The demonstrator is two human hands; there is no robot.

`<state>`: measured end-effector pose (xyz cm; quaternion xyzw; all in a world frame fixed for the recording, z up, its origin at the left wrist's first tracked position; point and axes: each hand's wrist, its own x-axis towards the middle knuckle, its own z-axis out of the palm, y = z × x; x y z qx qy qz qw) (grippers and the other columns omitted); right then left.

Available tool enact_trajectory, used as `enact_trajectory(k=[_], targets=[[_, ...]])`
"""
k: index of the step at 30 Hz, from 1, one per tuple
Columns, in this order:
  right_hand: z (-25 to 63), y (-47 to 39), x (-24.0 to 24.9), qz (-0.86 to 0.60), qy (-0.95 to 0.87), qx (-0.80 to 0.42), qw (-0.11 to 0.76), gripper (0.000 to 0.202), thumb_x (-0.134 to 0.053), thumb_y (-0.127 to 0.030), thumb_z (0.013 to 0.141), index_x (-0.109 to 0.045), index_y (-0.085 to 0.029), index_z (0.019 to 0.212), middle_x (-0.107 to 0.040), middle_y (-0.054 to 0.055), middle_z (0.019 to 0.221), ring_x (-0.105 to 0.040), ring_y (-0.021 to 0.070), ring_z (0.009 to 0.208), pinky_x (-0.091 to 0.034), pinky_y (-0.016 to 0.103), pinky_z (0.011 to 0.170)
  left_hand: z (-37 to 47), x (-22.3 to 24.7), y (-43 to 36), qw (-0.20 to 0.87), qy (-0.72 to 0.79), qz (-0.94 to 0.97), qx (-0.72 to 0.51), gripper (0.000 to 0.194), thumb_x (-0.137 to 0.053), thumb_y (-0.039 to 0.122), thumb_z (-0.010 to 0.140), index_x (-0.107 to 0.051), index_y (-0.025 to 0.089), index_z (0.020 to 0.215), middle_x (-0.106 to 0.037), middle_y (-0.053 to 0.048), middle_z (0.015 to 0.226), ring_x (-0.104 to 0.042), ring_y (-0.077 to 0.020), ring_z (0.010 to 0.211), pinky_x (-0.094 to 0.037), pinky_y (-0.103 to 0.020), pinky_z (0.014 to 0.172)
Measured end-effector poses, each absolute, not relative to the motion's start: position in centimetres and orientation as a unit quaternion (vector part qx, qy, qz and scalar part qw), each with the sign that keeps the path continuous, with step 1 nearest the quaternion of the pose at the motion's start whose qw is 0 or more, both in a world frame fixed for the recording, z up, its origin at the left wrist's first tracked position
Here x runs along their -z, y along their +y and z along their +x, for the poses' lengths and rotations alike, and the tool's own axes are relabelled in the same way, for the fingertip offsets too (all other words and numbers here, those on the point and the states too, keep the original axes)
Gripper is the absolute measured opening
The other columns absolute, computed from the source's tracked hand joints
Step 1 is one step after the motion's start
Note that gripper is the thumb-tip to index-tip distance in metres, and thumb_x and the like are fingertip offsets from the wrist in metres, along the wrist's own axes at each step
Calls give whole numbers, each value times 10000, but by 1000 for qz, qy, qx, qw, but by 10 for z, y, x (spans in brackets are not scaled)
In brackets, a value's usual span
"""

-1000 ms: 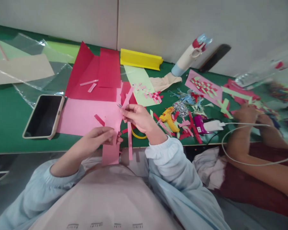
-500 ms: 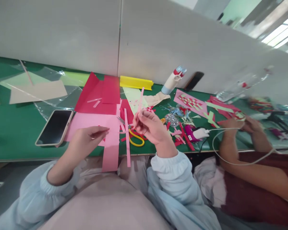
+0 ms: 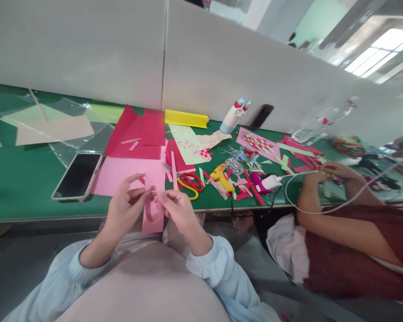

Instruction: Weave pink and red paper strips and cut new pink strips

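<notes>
My left hand [image 3: 126,203] and my right hand [image 3: 177,208] meet over the pink paper. Both pinch a narrow pink paper strip [image 3: 149,213], which curls into a loop below the fingertips. Its ends are partly hidden by the fingers. Beneath lies a pink paper sheet [image 3: 112,172] whose lower part hangs past the table edge. Another pink strip [image 3: 173,163] and the scissors [image 3: 192,185] with red and yellow handles lie just right of my hands.
A phone [image 3: 78,175] lies left on the green table [image 3: 16,183]. Red paper [image 3: 127,143] and a yellow folded piece [image 3: 186,119] are behind. Rightward are a yellow glue gun [image 3: 222,177], paper scraps, a white bottle [image 3: 234,116], a cable, and another person's hands [image 3: 336,172].
My right hand has moved left and down to meet my left hand. The strip it held upright is now bent into a loop between both hands.
</notes>
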<state>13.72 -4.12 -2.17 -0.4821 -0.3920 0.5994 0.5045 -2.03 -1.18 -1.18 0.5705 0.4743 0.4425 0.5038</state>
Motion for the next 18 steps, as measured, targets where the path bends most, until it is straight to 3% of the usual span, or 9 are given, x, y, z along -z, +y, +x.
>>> enact_trajectory(k=[3,7,12,18], targets=[[129,-45,25,-494,-413,-567,514,413,-743,-573,764,-647,-176,704,-523,-21,620,-417,102,577,-346,243,549,-17,16,-19,539,476,535,-443,783,-782,475,814,-456,146,1445,-819,-83,913,-773,-246,924,-579,-407,924],[124,-51,29,-517,-468,-515,500,328,-714,-486,804,-682,-165,747,-618,8,708,-514,134,667,-411,259,647,-13,18,-27,619,439,479,-442,543,-804,495,763,-663,156,1164,-809,-116,986,-755,-275,991,-599,-379,862],[121,-59,30,-548,-524,-449,473,305,-610,-444,870,-693,-163,785,-683,30,750,-585,151,694,-434,255,655,-11,13,-33,683,455,358,-445,396,-831,452,686,-744,146,922,-806,-121,956,-737,-294,1014,-596,-368,844],[119,-63,29,-574,-562,-403,439,248,-585,-359,911,-700,-168,803,-722,47,804,-629,157,743,-453,248,694,-10,8,-39,711,436,334,-440,436,-780,472,742,-782,119,997,-801,-147,1040,-724,-279,1036,-586,-344,854]])
